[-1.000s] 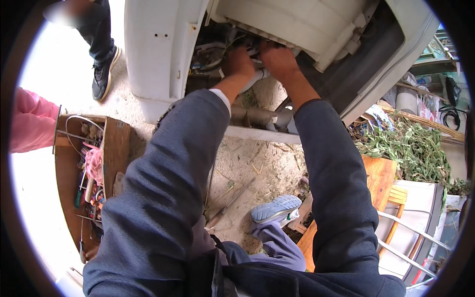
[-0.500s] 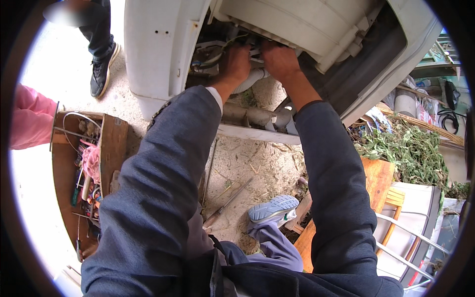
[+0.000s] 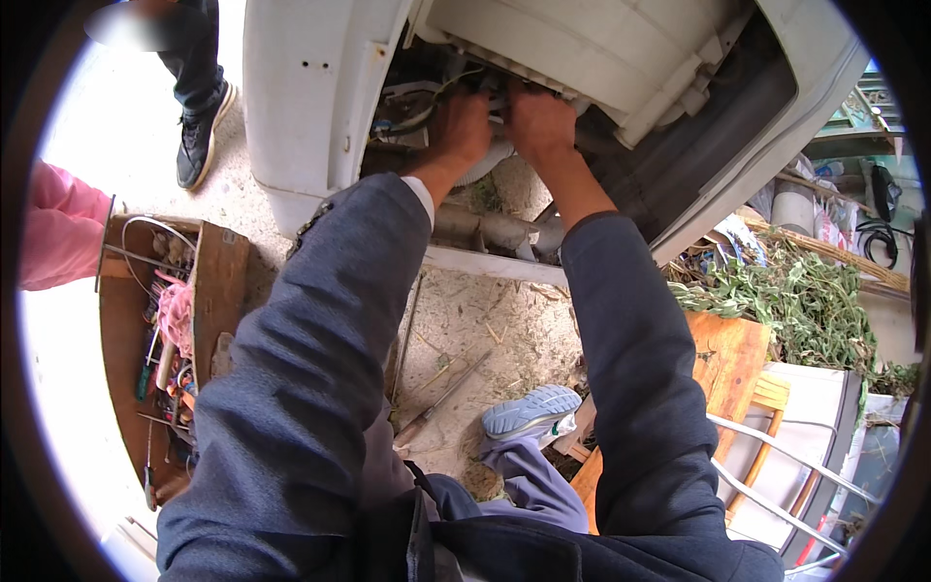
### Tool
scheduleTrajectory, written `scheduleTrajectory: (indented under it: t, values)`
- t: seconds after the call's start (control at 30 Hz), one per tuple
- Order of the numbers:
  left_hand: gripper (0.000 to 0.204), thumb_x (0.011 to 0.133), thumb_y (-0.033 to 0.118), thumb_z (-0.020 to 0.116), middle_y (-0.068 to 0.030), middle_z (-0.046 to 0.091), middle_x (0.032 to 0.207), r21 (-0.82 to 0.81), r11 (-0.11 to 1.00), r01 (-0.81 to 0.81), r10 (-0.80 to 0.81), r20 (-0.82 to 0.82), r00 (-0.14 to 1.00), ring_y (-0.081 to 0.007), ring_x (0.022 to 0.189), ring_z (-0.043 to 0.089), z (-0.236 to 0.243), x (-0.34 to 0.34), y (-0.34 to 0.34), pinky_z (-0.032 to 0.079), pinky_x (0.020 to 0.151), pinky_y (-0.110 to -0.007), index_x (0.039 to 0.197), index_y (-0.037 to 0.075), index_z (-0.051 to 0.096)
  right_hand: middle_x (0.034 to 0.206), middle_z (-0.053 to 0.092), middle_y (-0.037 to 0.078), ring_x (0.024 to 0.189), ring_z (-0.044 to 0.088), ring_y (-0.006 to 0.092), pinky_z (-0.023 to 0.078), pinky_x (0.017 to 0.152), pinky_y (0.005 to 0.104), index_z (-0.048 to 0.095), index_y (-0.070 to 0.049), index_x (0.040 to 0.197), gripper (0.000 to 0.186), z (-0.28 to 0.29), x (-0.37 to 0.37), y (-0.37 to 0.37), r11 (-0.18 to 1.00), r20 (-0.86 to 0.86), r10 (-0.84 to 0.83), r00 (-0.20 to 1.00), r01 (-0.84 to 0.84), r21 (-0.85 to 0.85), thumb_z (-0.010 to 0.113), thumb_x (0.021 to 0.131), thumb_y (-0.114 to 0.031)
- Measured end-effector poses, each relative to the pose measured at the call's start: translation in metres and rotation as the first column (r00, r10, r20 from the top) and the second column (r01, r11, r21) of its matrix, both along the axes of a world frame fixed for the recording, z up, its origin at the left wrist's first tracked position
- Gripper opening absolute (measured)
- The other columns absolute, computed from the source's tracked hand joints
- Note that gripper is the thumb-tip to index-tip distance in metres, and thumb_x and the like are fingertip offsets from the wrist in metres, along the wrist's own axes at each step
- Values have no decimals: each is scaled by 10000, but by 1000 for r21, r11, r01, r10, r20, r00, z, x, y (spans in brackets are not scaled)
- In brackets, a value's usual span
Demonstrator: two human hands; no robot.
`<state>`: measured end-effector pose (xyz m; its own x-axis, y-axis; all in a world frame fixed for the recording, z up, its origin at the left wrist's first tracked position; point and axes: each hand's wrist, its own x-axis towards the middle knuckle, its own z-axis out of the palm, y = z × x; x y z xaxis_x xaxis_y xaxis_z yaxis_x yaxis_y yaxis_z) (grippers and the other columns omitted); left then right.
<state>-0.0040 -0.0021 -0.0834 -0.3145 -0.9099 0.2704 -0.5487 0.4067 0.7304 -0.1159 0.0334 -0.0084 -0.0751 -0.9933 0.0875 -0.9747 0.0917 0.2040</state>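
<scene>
Both my arms reach into the open underside of a white appliance cabinet (image 3: 305, 107), which looks like a washing machine. Beneath the pale plastic tub (image 3: 582, 48), my left hand (image 3: 461, 126) is closed, its fingertips lost in the dark recess. Close beside it on the right, my right hand (image 3: 540, 121) is also curled closed at the tub's lower edge. Whatever the fingers grip is hidden. Wires (image 3: 412, 118) run just left of my left hand. A ribbed grey hose (image 3: 488, 163) passes below the hands.
At left stands a wooden toolbox (image 3: 221, 291) with tools and pink cord inside. A long screwdriver-like tool (image 3: 441, 400) lies on the ground near my shoe (image 3: 531, 411). A wooden stool (image 3: 727, 359) and cut plants (image 3: 795, 301) are at right. Someone's black shoe (image 3: 196, 145) is at upper left.
My right hand and forearm have shifted slightly left, nearer my left hand. The left hand stays almost in place.
</scene>
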Motion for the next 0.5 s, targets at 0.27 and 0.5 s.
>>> scheduleTrajectory:
  t: [0.27,0.5]
  values:
    - [294,837,100,584,-192,636,1122,95,991,-91,94,-21,995,-414,1031,612,1,-11,-1,514,821,-520,1125,105,644,1226,583,199,976,638,417,539,795,512,579,-120,1228,411,-6,15,21,973,300,-44,953,109,-201,644,824,-161]
    - [177,837,140,597,-205,664,1062,268,957,-109,128,-55,990,-430,1003,626,14,-10,10,514,792,-519,1000,73,610,930,615,126,667,582,268,486,582,393,601,-59,1147,299,-8,23,31,922,898,-119,424,382,-59,607,856,-128]
